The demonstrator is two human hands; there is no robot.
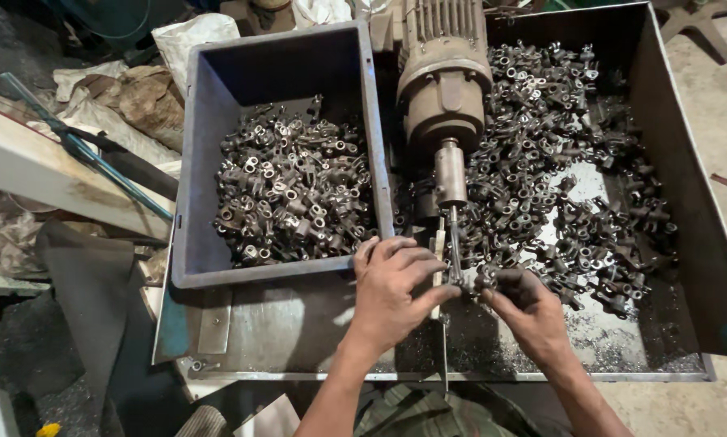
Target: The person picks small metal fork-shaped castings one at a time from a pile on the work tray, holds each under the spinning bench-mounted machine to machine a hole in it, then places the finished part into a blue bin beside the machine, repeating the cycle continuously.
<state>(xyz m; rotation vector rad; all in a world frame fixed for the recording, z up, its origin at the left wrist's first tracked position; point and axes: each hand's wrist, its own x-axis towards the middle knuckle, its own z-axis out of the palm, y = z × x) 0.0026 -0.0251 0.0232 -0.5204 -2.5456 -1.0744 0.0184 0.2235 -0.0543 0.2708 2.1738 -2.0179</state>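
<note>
Holding metal part [483, 279] between both hands' fingertips.

Grey plastic bin [192, 162]; dark grey metal parts [294, 194]; dull brownish, perhaps rusty, motor [444, 81].

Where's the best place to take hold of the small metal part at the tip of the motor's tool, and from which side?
Grip the small metal part by its outer end, from the right, as the right hand does. The tool bit meets it from above and the left hand crowds its left side, so only the right side looks free.
</note>
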